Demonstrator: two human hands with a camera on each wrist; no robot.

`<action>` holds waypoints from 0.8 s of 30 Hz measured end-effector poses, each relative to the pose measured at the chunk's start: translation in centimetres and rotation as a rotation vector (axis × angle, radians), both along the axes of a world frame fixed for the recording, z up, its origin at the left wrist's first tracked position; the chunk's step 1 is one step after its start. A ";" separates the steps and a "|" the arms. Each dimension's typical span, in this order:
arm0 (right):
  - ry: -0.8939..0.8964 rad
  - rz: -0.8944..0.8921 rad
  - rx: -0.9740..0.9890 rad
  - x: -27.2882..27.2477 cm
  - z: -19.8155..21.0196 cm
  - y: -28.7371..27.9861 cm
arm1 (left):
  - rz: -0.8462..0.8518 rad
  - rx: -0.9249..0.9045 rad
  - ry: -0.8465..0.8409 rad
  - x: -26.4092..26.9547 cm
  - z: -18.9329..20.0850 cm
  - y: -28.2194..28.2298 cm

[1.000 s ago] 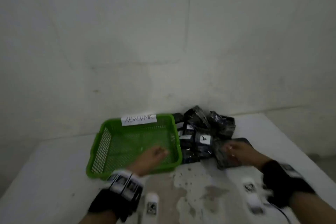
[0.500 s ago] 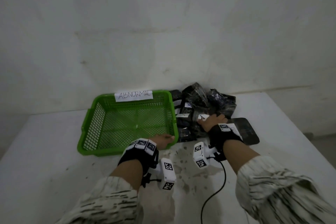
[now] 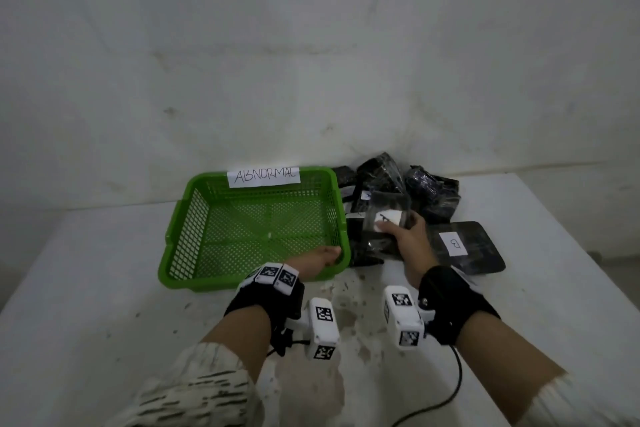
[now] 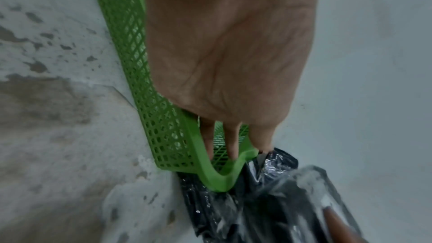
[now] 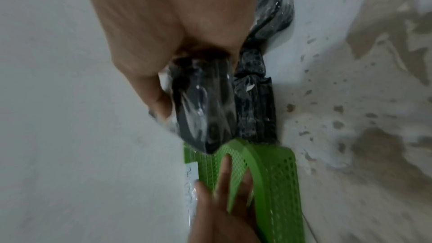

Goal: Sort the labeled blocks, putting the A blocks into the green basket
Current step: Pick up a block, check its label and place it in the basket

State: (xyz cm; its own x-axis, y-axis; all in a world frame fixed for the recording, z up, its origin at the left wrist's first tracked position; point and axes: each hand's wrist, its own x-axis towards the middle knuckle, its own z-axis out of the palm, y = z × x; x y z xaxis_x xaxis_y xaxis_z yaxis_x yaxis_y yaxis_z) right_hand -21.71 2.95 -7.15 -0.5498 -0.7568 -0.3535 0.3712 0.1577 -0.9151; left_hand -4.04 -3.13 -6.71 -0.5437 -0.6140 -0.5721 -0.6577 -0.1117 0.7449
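Note:
The green basket [image 3: 180,236], tagged ABNORMAL, has nothing in it. My left hand [image 3: 323,255] rests on its near right corner; the fingers [image 4: 230,141] reach straight down inside the rim [image 4: 217,178]. My right hand [image 3: 394,225] grips a black film-wrapped block with an A label [image 3: 389,210], lifted off the pile just right of the basket. In the right wrist view that block [image 5: 205,106] hangs over the basket's edge [image 5: 268,163], and the thumb [image 5: 156,99] is on its side.
A pile of black wrapped blocks [image 3: 433,194] lies against the wall behind my right hand. A flat black pack labelled B [image 3: 464,250] lies to its right. The white table [image 3: 104,305] is stained near the front, and a cable [image 3: 450,388] trails from my right wrist.
My right hand left the flat pack, reached into the pile and lifted the A block. My left hand slid from inside the basket to its near right corner.

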 end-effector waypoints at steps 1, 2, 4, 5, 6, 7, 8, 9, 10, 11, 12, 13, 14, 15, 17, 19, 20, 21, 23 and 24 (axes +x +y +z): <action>-0.021 0.094 -0.008 1.1 0.4 0.6 | 0.103 0.038 0.091 0.1 0.1 0.1; -0.027 0.190 -0.006 2.2 0.7 1.1 | 0.204 0.069 0.195 0.4 0.2 0.2; -0.022 0.323 -0.007 4.4 1.0 1.6 | 0.362 0.143 0.402 1.1 0.8 0.4; -0.014 0.362 -0.004 5.3 1.1 1.7 | 0.406 0.174 0.478 1.5 1.0 0.4; -0.004 0.393 0.000 6.2 1.2 1.8 | 0.428 0.189 0.543 2.0 1.4 0.5; 0.005 0.417 0.010 7.0 1.3 1.9 | 0.439 0.184 0.579 2.4 1.6 0.6; 0.013 0.445 0.021 7.8 1.5 2.0 | 0.450 0.174 0.612 2.9 1.7 0.7; 0.026 0.470 0.038 8.6 1.6 2.1 | 0.459 0.164 0.632 3.4 1.6 0.9; 0.033 0.487 0.051 9.2 1.7 2.1 | 0.469 0.161 0.647 3.9 1.5 1.1; 0.040 0.497 0.064 9.8 1.9 2.1 | 0.475 0.159 0.661 4.4 1.2 1.2; 0.053 0.495 0.075 10.3 2.2 2.1 | 0.487 0.162 0.683 4.8 1.1 1.4; 0.082 0.492 0.085 10.7 2.4 2.1 | 0.500 0.173 0.710 5.2 0.9 1.6; 0.115 0.482 0.087 11.1 2.6 2.1 | 0.514 0.204 0.747 5.5 0.9 1.9; 0.146 0.471 0.080 11.4 2.8 2.2 | 0.532 0.239 0.780 5.8 0.8 2.1; 0.176 0.454 0.058 11.9 3.2 2.3 | 0.557 0.280 0.827 6.3 0.7 2.5; 0.185 0.463 0.052 12.2 3.4 2.3 | 0.560 0.265 0.830 6.7 0.7 2.8; 0.184 0.471 0.051 12.3 3.4 2.4 | 0.567 0.249 0.830 6.8 0.7 2.9; 0.180 0.484 0.049 12.4 3.4 2.4 | 0.579 0.231 0.827 6.8 0.8 3.0; 0.148 0.510 0.029 12.4 3.6 2.5 | 0.614 0.199 0.835 6.7 1.1 3.2; 0.127 0.523 0.015 12.3 3.6 2.5 | 0.623 0.186 0.844 6.6 1.3 3.2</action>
